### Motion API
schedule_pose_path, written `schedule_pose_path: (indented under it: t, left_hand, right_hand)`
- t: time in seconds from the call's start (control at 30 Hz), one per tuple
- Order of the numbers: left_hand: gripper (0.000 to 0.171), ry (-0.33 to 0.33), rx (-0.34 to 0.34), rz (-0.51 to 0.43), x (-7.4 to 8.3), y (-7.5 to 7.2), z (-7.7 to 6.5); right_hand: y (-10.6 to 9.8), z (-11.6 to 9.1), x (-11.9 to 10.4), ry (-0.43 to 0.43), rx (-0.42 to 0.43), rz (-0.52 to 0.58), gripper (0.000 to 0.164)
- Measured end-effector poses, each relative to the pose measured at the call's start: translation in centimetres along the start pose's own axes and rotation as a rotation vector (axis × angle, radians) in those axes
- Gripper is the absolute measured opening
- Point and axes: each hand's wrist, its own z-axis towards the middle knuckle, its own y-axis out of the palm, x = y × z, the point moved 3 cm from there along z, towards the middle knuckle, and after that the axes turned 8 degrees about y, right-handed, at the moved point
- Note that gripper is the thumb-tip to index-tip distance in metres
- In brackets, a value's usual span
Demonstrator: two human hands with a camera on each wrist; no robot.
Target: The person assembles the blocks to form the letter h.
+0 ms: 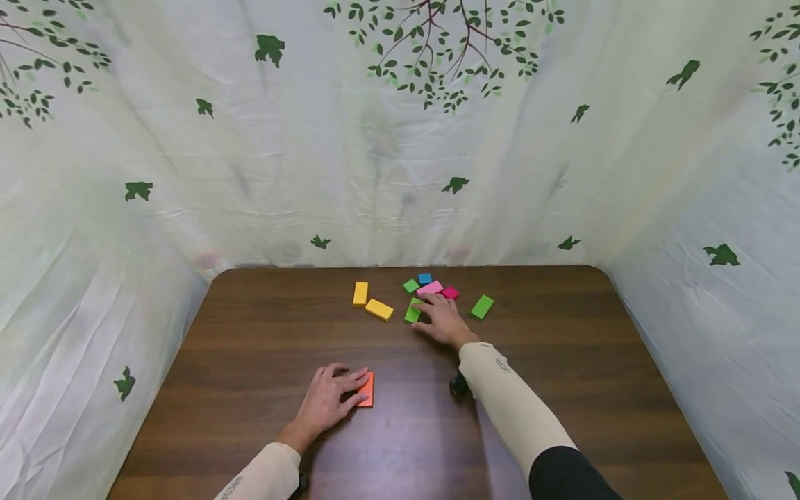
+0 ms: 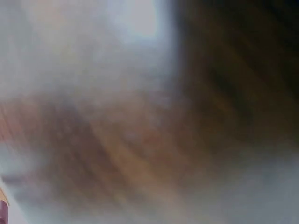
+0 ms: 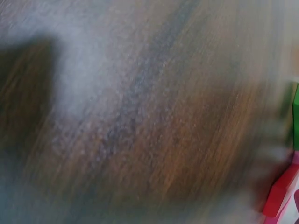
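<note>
On the near part of the wooden table [image 1: 425, 430], my left hand [image 1: 326, 399] holds a flat orange block [image 1: 369, 390] between thumb and fingertips. My right hand [image 1: 442, 321] reaches into a loose group of coloured blocks, thumb and fingers apart. Its fingers lie over or beside a green block [image 1: 411, 311] and a light pink block [image 1: 430, 289]; contact is hard to tell. A dark pink block [image 1: 450, 292] lies just beyond its knuckles, and appears red in the right wrist view [image 3: 279, 193]. The left wrist view is mostly blurred tabletop.
Further back lie a blue block [image 1: 425, 278] and a small green block [image 1: 410, 285]. Two yellow blocks [image 1: 360, 294] are to the left, another green block [image 1: 482, 307] to the right. A white leaf-printed curtain [image 1: 387, 173] surrounds the table's back and sides.
</note>
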Motion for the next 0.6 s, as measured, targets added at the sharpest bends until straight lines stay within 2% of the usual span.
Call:
schedule_pose_path:
  t: [0.1, 0.33, 0.6]
  left_hand:
    - [0.042, 0.003, 0.010, -0.014, -0.14, -0.11, 0.10]
    - [0.042, -0.017, -0.019, 0.006, -0.23, -0.19, 0.14]
    - [0.044, -0.018, -0.003, -0.011, -0.51, -0.09, -0.06]
  right_hand:
    - [0.12, 0.08, -0.11, 0.005, -0.007, -0.006, 0.050]
    - [0.28, 0.01, -0.26, 0.022, -0.004, -0.023, 0.043]
    - [0.55, -0.03, -1.02, -0.036, 0.031, 0.018, 0.036]
